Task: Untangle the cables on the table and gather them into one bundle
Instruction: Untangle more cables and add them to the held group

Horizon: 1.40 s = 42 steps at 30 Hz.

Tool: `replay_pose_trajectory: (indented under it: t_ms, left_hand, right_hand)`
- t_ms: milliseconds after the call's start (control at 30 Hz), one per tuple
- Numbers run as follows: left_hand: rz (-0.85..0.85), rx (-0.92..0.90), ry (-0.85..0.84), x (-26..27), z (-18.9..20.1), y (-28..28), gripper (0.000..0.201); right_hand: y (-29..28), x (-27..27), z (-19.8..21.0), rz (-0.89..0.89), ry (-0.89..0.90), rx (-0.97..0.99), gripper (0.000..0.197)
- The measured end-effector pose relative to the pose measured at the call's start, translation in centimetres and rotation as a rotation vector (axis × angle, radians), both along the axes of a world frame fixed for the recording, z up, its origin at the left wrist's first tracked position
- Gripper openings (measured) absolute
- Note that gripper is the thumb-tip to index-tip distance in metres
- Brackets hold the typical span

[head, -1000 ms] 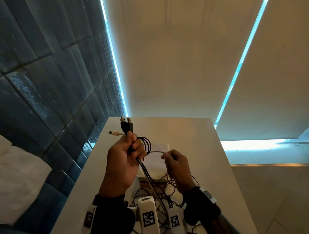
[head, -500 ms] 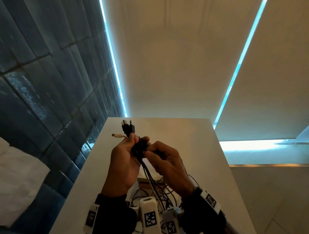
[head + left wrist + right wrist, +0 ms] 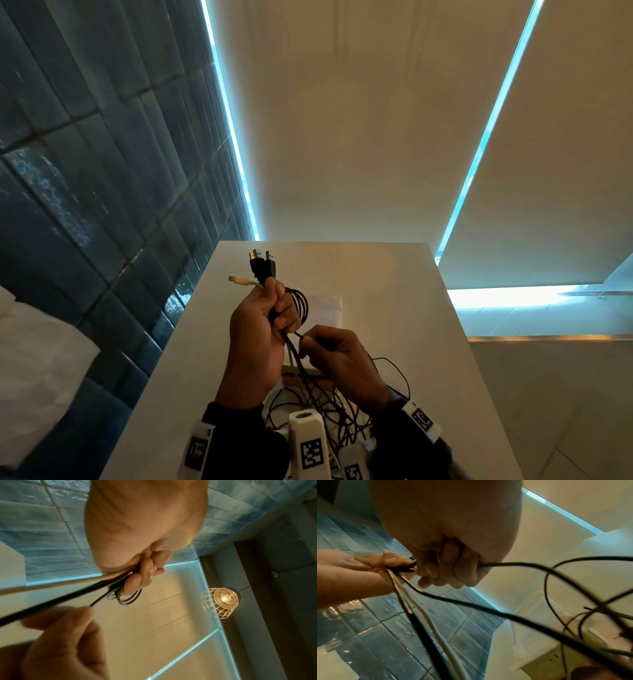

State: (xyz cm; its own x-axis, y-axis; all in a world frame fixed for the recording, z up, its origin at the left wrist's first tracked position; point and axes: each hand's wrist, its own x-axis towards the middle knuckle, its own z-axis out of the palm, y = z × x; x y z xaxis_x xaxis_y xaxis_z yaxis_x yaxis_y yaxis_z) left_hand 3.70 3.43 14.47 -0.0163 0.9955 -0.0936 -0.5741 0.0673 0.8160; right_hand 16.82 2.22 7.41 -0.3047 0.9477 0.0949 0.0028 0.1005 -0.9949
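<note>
- My left hand (image 3: 260,329) is held up over the white surface (image 3: 394,308), its fingers wrapped tight round a bundle of cables (image 3: 298,305); small black loops stick out past the knuckles.
- Two black USB plugs (image 3: 262,262) rise above that fist, and a white plug (image 3: 239,280) juts out to the left of them.
- My right hand (image 3: 337,359) sits just beside and below the left, thumb and fingertips pinching one thin black cable (image 3: 98,601) that runs up into the bundle; the other fingers are curled in.
- From the left fist, a thick black cable and a pale one trail down together toward my wrists.
- The rest of the cables (image 3: 329,407) lie in a loose tangle on the surface between my forearms; I cannot follow single strands, and my hands and the wrist cameras hide much of it.
- A white sheet (image 3: 325,305) lies on the surface behind my hands, partly covered.
- The wrist bands carry black-and-white square markers (image 3: 311,452); I can read no lettering anywhere.
- Both wrist views blur the nearest cables.
</note>
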Motion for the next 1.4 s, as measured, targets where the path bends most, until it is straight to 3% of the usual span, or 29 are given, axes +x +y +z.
replay_pose_trajectory:
  t_ms: [733, 833, 967, 1067, 1233, 1400]
  left_hand:
    - [0.034, -0.030, 0.042, -1.8, 0.0, -0.4, 0.031]
    - [0.018, -0.044, 0.104, -1.8, 0.1, -0.4, 0.032]
    - [0.021, -0.068, 0.169, -1.7, 0.4, -0.3, 0.031]
    - [0.035, -0.097, 0.212, -1.0, 0.6, -0.6, 0.031]
    - [0.095, -0.123, 0.301, -0.4, 0.7, -0.7, 0.029]
    - [0.019, -0.125, 0.120, -0.7, 0.8, -1.0, 0.032]
  right_hand:
    - [1.0, 2.2, -11.0, -0.237, -0.272, -0.209, 0.035]
    - [1.3, 2.1, -9.3, -0.338, -0.318, -0.243, 0.033]
    - [2.0, 1.6, -3.3, -0.401, 0.000, -0.263, 0.018]
    - [1.7, 0.6, 1.3, -0.326, 0.156, -0.161, 0.015]
    - [-0.1, -0.9, 4.8, -0.138, 0.163, 0.055, 0.011]
    - [-0.8, -1.2, 4.8, 0.004, 0.154, 0.110, 0.012]
